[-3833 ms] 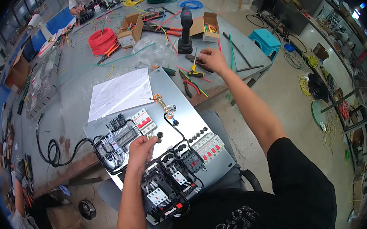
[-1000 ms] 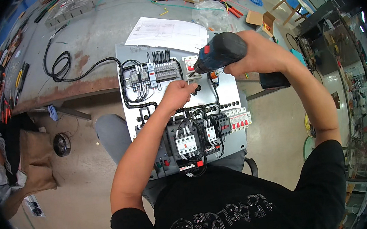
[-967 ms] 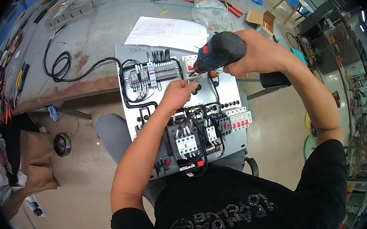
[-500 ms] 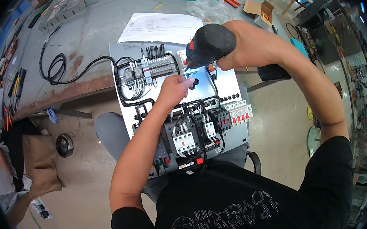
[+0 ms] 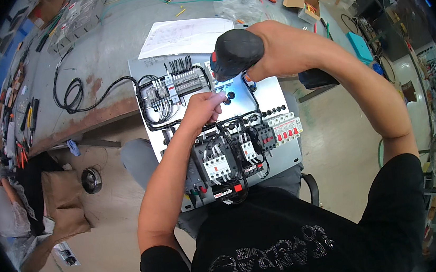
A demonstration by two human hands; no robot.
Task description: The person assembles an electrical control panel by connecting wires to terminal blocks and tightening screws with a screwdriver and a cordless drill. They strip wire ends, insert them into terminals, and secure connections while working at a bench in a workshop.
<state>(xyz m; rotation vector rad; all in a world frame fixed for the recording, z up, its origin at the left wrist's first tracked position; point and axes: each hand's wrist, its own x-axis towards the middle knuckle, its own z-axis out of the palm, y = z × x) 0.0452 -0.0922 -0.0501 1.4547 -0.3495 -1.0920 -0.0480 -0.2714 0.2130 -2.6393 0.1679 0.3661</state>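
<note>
My right hand (image 5: 284,45) is wrapped round the grip of a black cordless drill (image 5: 238,53) with a red mark. The drill's front end points down at a metal mounting plate (image 5: 271,94) resting on my lap, lighting up a patch of it. Its tip is hidden behind its body. Just below the drill, my left hand (image 5: 203,110) is closed in a pinch close to the plate; what the fingertips hold cannot be made out. Beside it lies a row of grey terminal blocks (image 5: 188,80). Nearer me, the plate carries wired contactors (image 5: 217,167) and breakers with red levers (image 5: 286,129).
The plate's far end leans on a grey workbench (image 5: 108,52) with a worn edge. A paper sheet (image 5: 178,36), a coiled black cable (image 5: 72,93), a plastic bag (image 5: 239,5) and an open carton (image 5: 302,6) lie there. At left another person's arm (image 5: 14,192) shows.
The drill and my right hand have shifted slightly left over the plate. My left hand stays at nearly the same spot on it. The whole view has moved a little.
</note>
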